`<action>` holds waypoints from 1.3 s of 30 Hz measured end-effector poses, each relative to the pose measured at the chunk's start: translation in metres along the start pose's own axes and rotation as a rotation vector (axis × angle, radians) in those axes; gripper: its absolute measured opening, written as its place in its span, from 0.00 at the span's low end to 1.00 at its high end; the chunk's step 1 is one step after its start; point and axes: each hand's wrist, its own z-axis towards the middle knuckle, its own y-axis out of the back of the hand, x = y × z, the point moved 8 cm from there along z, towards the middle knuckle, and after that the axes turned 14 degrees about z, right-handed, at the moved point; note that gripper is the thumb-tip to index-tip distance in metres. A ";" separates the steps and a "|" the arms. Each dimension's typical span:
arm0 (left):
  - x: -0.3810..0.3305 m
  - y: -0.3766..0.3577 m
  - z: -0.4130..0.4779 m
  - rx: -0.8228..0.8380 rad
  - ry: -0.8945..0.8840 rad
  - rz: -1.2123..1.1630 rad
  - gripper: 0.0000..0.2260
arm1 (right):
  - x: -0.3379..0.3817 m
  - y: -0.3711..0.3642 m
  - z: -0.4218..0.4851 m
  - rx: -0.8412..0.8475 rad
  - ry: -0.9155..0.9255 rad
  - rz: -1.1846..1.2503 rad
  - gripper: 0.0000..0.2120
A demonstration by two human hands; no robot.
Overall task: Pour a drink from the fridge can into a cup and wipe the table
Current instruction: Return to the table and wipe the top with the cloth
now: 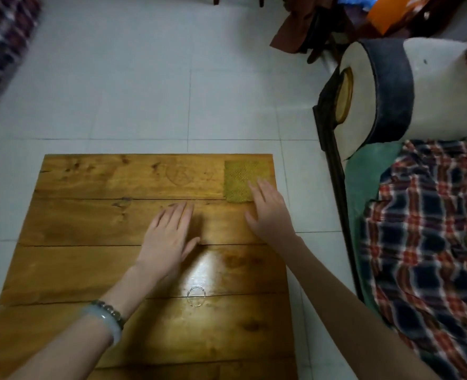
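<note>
The pale tiled floor [144, 91] fills the upper half of the view, its big square tiles smooth and faintly glossy. On it stands the wooden surface [76, 270], a square top of broad honey-brown planks with dark knots, open cracks along the joints and a bright glare patch near the middle. A faint round mark [178, 174] shows on the far plank.

To the right lies a bed [369, 182] with a dark frame and green sheet, carrying a checked blanket [429, 242] in red, navy and white, and a thick cylindrical bolster [407, 89], off-white with a wide dark band.

On the far right corner of the surface lies a yellow-green cloth [239, 174], rectangular, flat, with a fine woven or mesh texture. No can or cup can be seen in this view.

The right hand [270, 212] reaches over the near corner of the cloth, fingers [257, 193] spread and straight, gripping nothing; whether they press on the cloth cannot be told. The left hand [166, 237] hovers or rests flat near the centre of the surface, fingers extended together, holding nothing. Its wrist wears a pale bangle [107, 322] and a bead bracelet [109, 309].

A small clear ring [196, 296], glassy in look, sits on the surface near the glare.
</note>
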 end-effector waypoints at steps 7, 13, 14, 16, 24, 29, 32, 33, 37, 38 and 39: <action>0.000 -0.107 -0.001 0.183 0.094 -0.063 0.34 | -0.071 -0.080 0.069 0.065 -0.008 -0.087 0.31; 0.006 -0.138 -0.012 0.247 0.158 -0.108 0.32 | -0.105 -0.112 0.106 0.103 -0.237 -0.108 0.40; 0.005 -0.139 -0.012 0.249 0.167 -0.124 0.31 | -0.105 -0.117 0.109 0.127 -0.223 -0.142 0.41; 0.004 -0.139 -0.011 0.242 0.177 -0.145 0.32 | -0.106 -0.126 0.113 0.144 -0.203 -0.203 0.42; -0.007 -0.137 -0.003 0.203 0.180 -0.172 0.31 | -0.107 -0.132 0.114 0.092 -0.189 -0.292 0.29; -0.001 -0.132 -0.012 0.182 0.191 -0.139 0.31 | -0.107 -0.126 0.113 0.069 -0.153 -0.204 0.26; 0.002 -0.131 -0.027 0.179 0.217 -0.131 0.30 | -0.104 -0.121 0.105 0.113 -0.113 -0.037 0.24; 0.002 -0.131 -0.034 0.180 0.225 -0.133 0.30 | -0.101 -0.121 0.098 0.146 -0.105 0.022 0.23; -0.006 -0.125 -0.059 0.197 0.210 -0.120 0.30 | -0.078 -0.122 0.048 0.266 -0.128 0.240 0.23; -0.009 -0.122 -0.065 0.199 0.202 -0.116 0.31 | -0.070 -0.121 0.032 0.292 -0.164 0.293 0.23; -0.011 -0.121 -0.072 0.199 0.196 -0.120 0.31 | -0.064 -0.122 0.017 0.318 -0.211 0.346 0.24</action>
